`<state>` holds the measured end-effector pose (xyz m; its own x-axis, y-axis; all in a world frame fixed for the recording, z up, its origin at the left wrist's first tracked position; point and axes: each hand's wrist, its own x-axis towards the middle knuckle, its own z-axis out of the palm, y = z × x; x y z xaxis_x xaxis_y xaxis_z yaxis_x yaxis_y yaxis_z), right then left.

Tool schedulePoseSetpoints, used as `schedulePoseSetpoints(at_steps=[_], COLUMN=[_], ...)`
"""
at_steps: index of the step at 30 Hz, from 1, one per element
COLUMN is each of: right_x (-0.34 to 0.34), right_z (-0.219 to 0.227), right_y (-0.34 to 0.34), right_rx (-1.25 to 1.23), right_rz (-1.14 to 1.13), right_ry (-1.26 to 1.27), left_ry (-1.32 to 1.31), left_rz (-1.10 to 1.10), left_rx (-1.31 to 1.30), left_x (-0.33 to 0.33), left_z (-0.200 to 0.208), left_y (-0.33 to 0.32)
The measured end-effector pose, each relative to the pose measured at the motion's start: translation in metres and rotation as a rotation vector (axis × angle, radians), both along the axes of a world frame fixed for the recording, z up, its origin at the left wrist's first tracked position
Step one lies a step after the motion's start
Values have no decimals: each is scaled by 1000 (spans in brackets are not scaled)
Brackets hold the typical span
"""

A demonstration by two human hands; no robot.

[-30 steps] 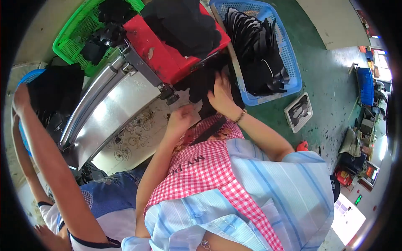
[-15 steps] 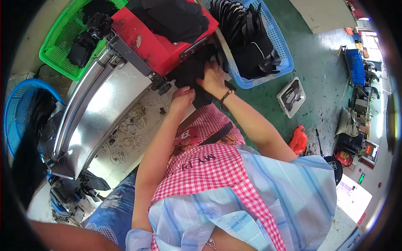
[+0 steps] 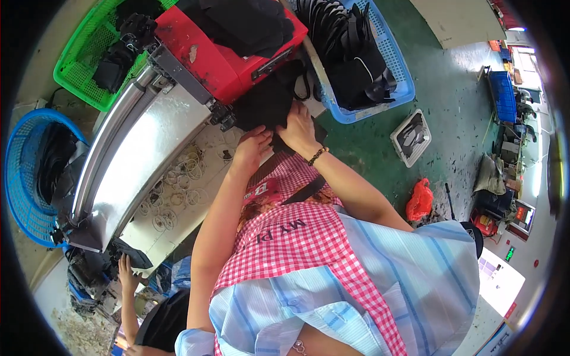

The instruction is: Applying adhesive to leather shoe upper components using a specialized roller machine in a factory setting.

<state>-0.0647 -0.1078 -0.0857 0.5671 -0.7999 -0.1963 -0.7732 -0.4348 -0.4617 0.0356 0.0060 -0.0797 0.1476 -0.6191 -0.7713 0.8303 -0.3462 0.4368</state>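
At the near end of the red machine (image 3: 221,71), my two hands work side by side on a dark black sheet (image 3: 261,107) of material. My left hand (image 3: 254,149) has its fingers at the sheet's near edge, close to the machine's roller end. To the right, my right hand (image 3: 298,129) grips the sheet's right side, thumb toward the left hand. The fingertips of both hands are partly lost against the black. A curved black strip (image 3: 304,86) lies just beyond my right fingers. Flat black pieces (image 3: 249,26) are heaped on the machine's red top.
A blue basket (image 3: 399,65) of black pieces stands right of the machine, a green basket (image 3: 77,71) and round blue basket (image 3: 24,202) at left. A white tray (image 3: 396,139) and red bag (image 3: 419,200) lie on the floor. A co-worker's hand (image 3: 127,276) is at lower left.
Both my hands have drawn slightly nearer to me, and the curved black strip shows more. At lower left, the person in blue jeans has mostly left view; another person's raised hand now appears.
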Motion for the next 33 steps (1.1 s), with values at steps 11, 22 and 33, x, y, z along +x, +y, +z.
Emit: schedulePoseSetpoints(at_steps=[11, 22, 33], right_x=[21, 37, 92], right_z=[2, 114, 27], right_y=[-30, -58, 43], right_rx=[390, 1107, -13], right_rz=[-43, 856, 1366], right_ry=[-70, 121, -255], left_ry=[90, 368, -1195], left_rz=[56, 479, 297], left_rx=[-93, -394, 650], left_x=[-2, -8, -6], left_z=[-1, 39, -9], left_y=[2, 84, 200])
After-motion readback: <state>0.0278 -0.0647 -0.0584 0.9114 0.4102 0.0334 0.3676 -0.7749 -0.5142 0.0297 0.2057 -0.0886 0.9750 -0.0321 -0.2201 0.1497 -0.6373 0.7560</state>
